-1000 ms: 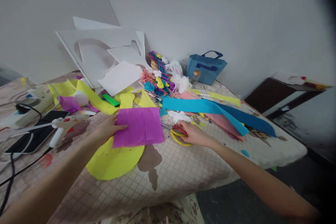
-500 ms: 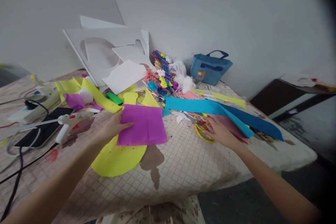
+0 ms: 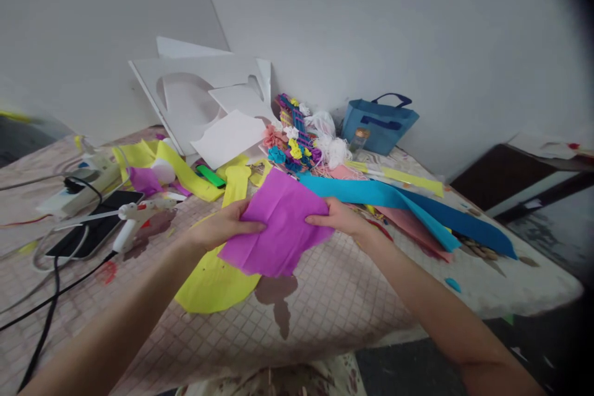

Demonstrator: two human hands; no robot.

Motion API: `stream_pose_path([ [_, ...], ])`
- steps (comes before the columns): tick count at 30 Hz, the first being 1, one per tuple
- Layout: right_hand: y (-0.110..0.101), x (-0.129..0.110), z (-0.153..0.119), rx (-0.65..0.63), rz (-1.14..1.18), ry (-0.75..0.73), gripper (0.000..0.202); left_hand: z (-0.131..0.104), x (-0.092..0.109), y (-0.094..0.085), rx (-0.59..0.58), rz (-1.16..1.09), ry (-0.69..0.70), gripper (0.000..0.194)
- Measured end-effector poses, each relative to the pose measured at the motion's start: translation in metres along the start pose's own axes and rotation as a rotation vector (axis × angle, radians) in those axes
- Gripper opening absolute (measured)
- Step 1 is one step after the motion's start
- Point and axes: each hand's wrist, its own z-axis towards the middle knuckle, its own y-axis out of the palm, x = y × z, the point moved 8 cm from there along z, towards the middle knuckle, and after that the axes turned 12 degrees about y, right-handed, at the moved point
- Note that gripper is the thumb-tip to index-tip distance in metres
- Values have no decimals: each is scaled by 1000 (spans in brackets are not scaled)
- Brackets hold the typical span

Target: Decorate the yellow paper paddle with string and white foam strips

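A purple crepe paper sheet point(image 3: 282, 226) is held up between my hands, creased and slightly tilted. My left hand point(image 3: 227, 226) pinches its left edge, thumb on top. On the right edge, my right hand point(image 3: 338, 219) grips it with the thumb in front and the other fingers behind. Under the sheet lies a yellow paper piece point(image 3: 216, 288) with a rounded end, partly covered. Beside my right wrist a red handle point(image 3: 381, 229) shows; the rest of that tool is hidden by my arm.
Blue paper strips point(image 3: 357, 190) lie to the right. A glue gun point(image 3: 130, 223), phone point(image 3: 93, 226) and power strip point(image 3: 78, 189) with cables are on the left. Behind stand white boards point(image 3: 185, 93), paper flowers point(image 3: 293, 148), a glass jar point(image 3: 359, 141) and a blue bag point(image 3: 380, 124).
My right hand has left the yellow- and red-handled tools and moved left to grip the purple sheet's right edge. The sheet, flatter before, is now raised and turned. The view has shifted slightly.
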Motion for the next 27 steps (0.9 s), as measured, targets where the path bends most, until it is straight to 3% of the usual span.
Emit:
stream_pose_path([
  [3,-26,25,-1,177,74,99,41,-1,-17,-21,205,258,55,61],
  [5,-43,43,-1,258,120,176,37,-7,-23,-22,284,515,112,63],
  [7,-60,52,0,328,162,201,34,-14,-25,-1,215,755,211,60],
  [10,-94,50,4,467,243,132,36,-27,-40,44,-44,989,320,53],
  [12,-121,48,7,574,260,90,39,-34,-52,63,-160,1120,347,49],
  [14,-148,49,10,666,249,86,43,-37,-60,70,-192,1220,352,49],
  [19,-203,66,-2,887,176,127,46,-32,-60,60,-188,1330,304,58],
  [22,-214,74,-22,959,93,137,42,-29,-54,52,-193,1379,275,64],
  [27,-195,76,-38,867,-32,92,32,-27,-47,39,-146,1331,191,58],
])
